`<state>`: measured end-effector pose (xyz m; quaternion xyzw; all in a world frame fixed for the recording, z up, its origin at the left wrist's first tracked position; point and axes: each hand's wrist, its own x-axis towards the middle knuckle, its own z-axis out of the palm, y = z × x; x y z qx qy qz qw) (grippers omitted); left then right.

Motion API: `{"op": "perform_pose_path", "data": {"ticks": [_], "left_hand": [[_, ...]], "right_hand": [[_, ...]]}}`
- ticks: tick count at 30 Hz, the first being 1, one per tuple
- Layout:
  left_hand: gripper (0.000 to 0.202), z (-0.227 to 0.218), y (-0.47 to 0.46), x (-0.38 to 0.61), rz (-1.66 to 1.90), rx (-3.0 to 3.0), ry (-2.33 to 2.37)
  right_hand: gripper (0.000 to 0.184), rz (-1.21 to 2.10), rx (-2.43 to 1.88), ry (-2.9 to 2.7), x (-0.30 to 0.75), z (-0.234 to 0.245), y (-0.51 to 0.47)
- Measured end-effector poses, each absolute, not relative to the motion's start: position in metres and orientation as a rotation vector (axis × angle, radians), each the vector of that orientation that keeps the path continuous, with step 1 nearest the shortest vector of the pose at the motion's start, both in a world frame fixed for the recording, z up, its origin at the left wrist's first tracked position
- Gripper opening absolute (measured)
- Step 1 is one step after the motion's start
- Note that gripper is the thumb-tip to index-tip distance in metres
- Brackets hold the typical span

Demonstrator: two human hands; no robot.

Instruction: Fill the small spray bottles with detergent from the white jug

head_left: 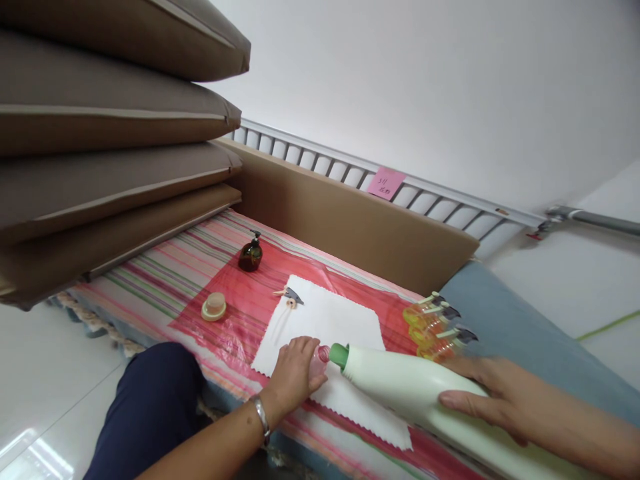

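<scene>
My left hand point(299, 365) is closed around a small clear pink bottle point(319, 361) standing on a white cloth point(340, 313) with zigzag edges. My right hand point(493, 393) grips a large pale green bottle point(400, 380), tipped nearly level. Its green spout point(339, 355) is at the small bottle's mouth; whether they touch I cannot tell, and no liquid shows. A dark grey spray head point(293, 296) with a thin tube lies on the cloth beyond my left hand. To the left, a pale green cap point(214, 307) rests on the red plastic sheet point(220, 333).
A dark pump bottle point(251, 253) stands at the back left. Several yellow and orange spray bottles point(425, 327) are grouped right of the cloth. Stacked brown cushions point(115, 120) rise at the left. A brown panel point(340, 213) and a radiator point(320, 163) line the back.
</scene>
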<state>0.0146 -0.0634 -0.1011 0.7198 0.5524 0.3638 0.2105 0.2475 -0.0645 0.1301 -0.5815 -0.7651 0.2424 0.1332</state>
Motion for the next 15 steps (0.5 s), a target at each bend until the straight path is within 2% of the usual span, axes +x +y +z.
{"op": "perform_pose_path", "data": {"ticks": [3,6,11,15], "left_hand": [[0.057,-0.1014,-0.0637,0.0148,1.013,2.002,1.542],[0.058,-0.1020,-0.0633,0.0150,1.006,2.007,1.548],[0.059,-0.1021,-0.0630,0.0152,1.009,2.006,1.559],[0.059,-0.1014,-0.0632,0.0151,1.017,2.006,1.563]], "right_hand": [[0.028,0.847,-1.691,-2.579,0.2498,0.1316,-0.0639],[0.029,0.802,-1.711,-2.610,0.2508,0.1329,-0.0610],[0.018,0.884,-1.661,-2.672,0.2507,0.1349,-0.0557],[0.020,0.903,-1.727,-2.670,0.2480,0.1371,-0.0548]]}}
